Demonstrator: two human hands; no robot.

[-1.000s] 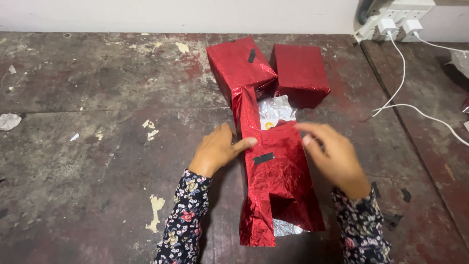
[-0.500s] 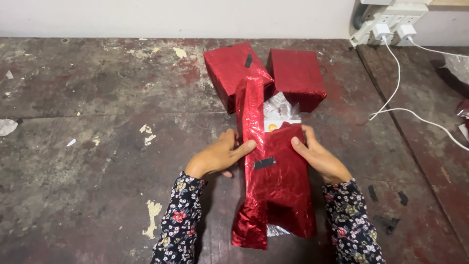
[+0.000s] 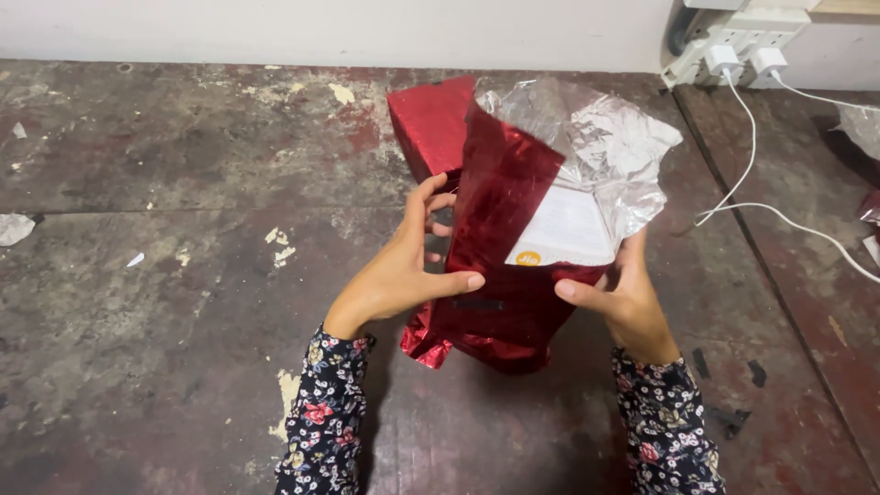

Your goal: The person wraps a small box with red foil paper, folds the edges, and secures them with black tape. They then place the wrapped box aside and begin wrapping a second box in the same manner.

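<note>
Red foil wrap [image 3: 500,211], flat a sec ago, now lifted upright w/ white box [image 3: 564,229] showing. We clasp it: left hand [image 3: 403,270] and right hand [image 3: 623,298] fingers grasping its sides.

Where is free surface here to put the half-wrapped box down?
The widest bare patch lies left of the left hand, between the wall and the near edge, with only paper scraps. Another lies near, between the sleeves. It is crowded behind the half-wrapped box, by the red parcel, and right, around the white cables.
</note>
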